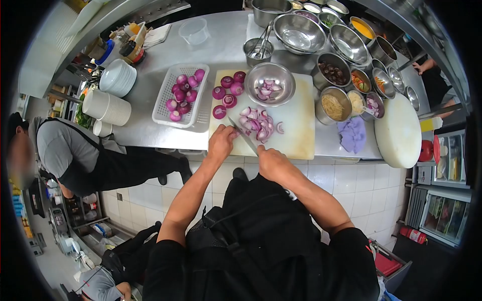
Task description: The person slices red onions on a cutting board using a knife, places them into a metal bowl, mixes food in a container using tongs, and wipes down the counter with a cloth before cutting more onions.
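White basket (163, 94): whole red onions (179, 95). Steel bowl (286, 80): cut onion (267, 90). Right hand (275, 164) grips knife (244, 137); left hand (221, 144): grasp unclear.

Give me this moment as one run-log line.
right hand: holds knife | left hand: beside knife | cut onion: on cutting board | steel bowl: holds onion pieces

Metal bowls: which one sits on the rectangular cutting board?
The bowl of cut onion beyond the knife; it alone rests on that cutting board, the other metal bowls standing off it.
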`<move>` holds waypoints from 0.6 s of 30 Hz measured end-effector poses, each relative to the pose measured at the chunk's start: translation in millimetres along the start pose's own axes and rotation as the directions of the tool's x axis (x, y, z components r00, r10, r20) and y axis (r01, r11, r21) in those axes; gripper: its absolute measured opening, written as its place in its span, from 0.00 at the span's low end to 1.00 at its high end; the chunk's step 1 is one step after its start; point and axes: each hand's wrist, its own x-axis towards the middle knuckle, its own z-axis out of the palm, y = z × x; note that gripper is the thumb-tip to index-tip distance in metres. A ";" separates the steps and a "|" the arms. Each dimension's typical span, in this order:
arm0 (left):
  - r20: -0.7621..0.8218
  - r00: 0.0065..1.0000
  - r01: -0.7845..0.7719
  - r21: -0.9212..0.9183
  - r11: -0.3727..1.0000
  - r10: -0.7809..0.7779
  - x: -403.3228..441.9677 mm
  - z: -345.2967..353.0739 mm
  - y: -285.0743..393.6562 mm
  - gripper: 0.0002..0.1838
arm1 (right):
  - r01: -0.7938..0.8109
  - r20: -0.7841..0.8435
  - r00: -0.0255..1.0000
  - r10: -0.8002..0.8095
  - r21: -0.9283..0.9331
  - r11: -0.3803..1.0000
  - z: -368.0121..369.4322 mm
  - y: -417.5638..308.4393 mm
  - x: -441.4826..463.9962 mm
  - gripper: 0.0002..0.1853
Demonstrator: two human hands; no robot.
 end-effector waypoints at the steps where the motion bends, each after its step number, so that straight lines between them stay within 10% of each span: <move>1: -0.003 1.000 0.001 -0.007 1.000 -0.001 -0.4 0.7 -0.2 0.03 | 0.004 -0.001 1.000 -0.004 0.008 1.000 6.8 2.2 7.6 0.18; 18: -0.077 0.996 -0.056 -0.083 0.995 0.050 -5.7 1.4 -4.8 0.05 | 0.010 -0.005 1.000 -0.010 0.001 1.000 -10.0 -18.0 -0.7 0.14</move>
